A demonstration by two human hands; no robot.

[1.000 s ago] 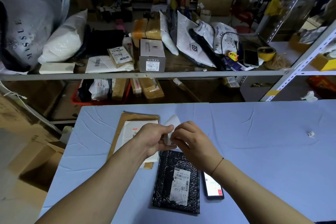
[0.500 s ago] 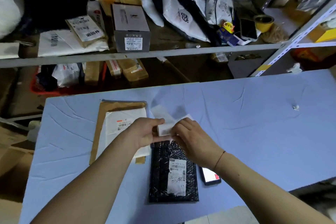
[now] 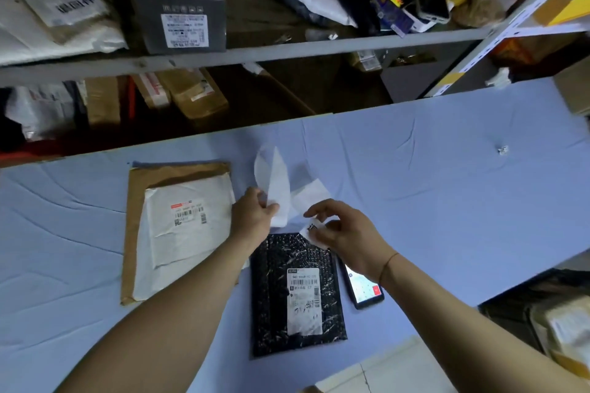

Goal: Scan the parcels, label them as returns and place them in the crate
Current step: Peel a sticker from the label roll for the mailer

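On the blue table (image 3: 447,201), viewed from above, things run left to right. Far left lies a brown envelope (image 3: 140,201) with a white parcel (image 3: 188,233) on top. Next, the left hand (image 3: 252,217) pinches a strip of white backing paper (image 3: 274,188), lifted above the table. Beside it, the right hand (image 3: 344,233) pinches a small printed sticker (image 3: 314,231) between thumb and fingertips, apparently just peeled free. Below both hands lies a black bubble mailer (image 3: 274,297), near the table's front edge, its shipping label (image 3: 304,300) facing up. A phone (image 3: 364,287) rests just right of it. To label well, press the sticker flat on bare black film, clear of the barcode.
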